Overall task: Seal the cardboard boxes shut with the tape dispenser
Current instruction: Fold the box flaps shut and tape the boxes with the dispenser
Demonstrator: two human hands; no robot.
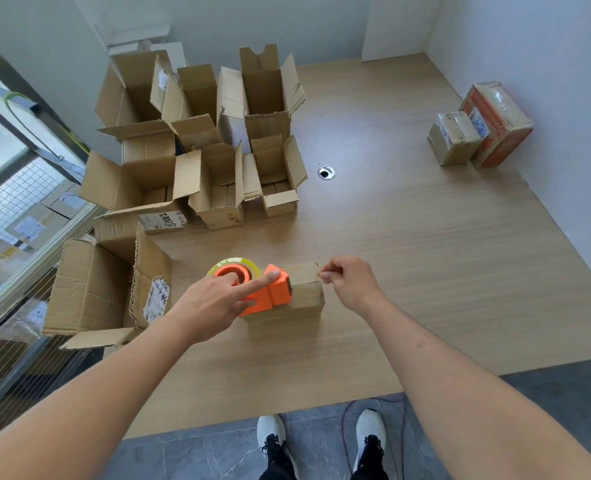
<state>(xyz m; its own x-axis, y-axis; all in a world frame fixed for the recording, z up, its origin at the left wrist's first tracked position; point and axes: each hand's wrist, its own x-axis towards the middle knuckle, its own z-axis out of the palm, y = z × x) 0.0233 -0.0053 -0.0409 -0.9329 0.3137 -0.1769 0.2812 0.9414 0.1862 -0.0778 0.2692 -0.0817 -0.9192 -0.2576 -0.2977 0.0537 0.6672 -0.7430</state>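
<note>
The small cardboard box (304, 292) is sitting closed on the near middle of the wooden table (425, 254), its long axis running left to right across the person's front; the orange tape dispenser (270, 292) is riding on the box's top towards its left end, roll to the left and cutter end pointing right along that same axis; the left hand (218, 303) is gripping the dispenser from the near-left side, forefinger stretched out along its top and the other fingers curling under the body; the right hand (349, 284) is hovering at the box's far right corner, thumb and fingertips pinching together at what I take to be the tape's free end, though the clear tape itself is too faint to make out; so the stretch of lid between cutter and pinch is lying to the right of the dispenser, and any run along the seam looks to be turning on the left hand, which is the one already on the tool; further out, a cluster of open boxes (197, 143) is standing with flaps up at the far left, and two taped boxes (477, 126) are waiting by the wall at the far right.
</note>
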